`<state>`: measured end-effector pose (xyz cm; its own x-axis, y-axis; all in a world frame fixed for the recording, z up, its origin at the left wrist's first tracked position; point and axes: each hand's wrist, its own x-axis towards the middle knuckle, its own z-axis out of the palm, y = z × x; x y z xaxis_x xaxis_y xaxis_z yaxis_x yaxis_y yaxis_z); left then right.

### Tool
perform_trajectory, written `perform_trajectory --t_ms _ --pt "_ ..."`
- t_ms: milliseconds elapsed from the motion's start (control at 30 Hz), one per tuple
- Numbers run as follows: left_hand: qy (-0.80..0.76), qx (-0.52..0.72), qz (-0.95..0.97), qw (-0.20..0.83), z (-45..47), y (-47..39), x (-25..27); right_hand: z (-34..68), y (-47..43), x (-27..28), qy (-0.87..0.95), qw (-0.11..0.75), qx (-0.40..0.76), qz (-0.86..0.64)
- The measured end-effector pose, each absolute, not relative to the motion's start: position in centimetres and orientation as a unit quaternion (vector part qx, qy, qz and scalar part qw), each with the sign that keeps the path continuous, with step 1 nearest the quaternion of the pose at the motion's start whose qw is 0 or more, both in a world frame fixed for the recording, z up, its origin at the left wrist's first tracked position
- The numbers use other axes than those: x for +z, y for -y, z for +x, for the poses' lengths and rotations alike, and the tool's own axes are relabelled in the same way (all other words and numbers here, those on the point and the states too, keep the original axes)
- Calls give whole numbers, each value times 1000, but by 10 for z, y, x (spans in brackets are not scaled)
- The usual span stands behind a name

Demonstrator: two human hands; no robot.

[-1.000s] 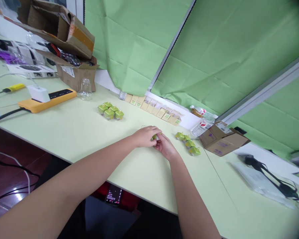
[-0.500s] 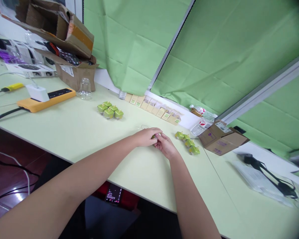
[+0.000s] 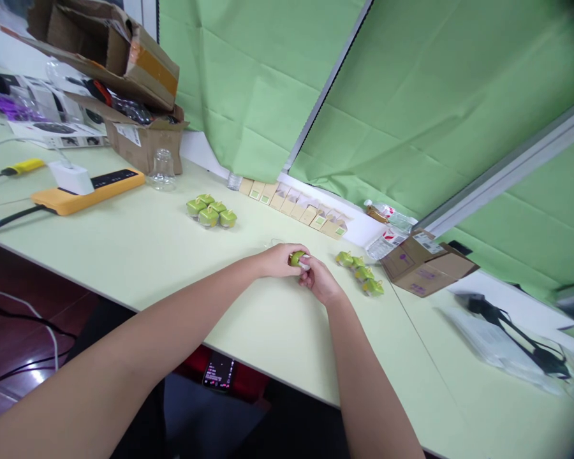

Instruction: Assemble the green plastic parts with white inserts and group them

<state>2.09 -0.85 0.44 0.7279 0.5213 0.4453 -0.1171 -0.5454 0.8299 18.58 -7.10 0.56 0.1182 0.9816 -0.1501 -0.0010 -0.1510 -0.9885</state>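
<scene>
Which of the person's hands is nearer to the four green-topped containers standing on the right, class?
Right. The right hand is just left of the four green-topped containers, not touching them; the left hand is farther left, beyond the right hand.

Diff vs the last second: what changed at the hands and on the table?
The left hand has shifted slightly, uncovering more of the small green-topped item between it and the right hand. No release or new pickup visible. Unchanged: the five-piece green cluster and the four-piece green row.
</scene>
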Motion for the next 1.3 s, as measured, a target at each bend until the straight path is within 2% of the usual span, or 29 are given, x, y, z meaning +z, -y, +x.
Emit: perform_trajectory --t_ms 333,400,500,600,667,833,933,1167,1300 --pt "-208 372 781 456 32 -1 -8 185 71 13 390 491 546 -556" --pt "-222 382 780 443 32 -2 -7 186 71 12 412 509 502 -565" --pt "-244 382 780 430 32 -1 -6 189 71 11 460 505 344 -644" --pt "-252 378 785 421 31 1 -6 193 72 11 506 432 157 -729" --pt "-257 379 792 405 30 1 -7 196 72 11 525 380 79 -757" --pt "-278 365 816 352 28 -1 -11 205 74 6 544 237 22 -804" --pt "-295 356 826 322 27 -7 -16 207 75 3 551 185 10 -814" --pt "-329 366 818 297 22 -22 -22 208 77 3 547 175 7 -818" --pt "-344 370 799 327 19 -25 -23 209 78 5 572 258 -48 -777"
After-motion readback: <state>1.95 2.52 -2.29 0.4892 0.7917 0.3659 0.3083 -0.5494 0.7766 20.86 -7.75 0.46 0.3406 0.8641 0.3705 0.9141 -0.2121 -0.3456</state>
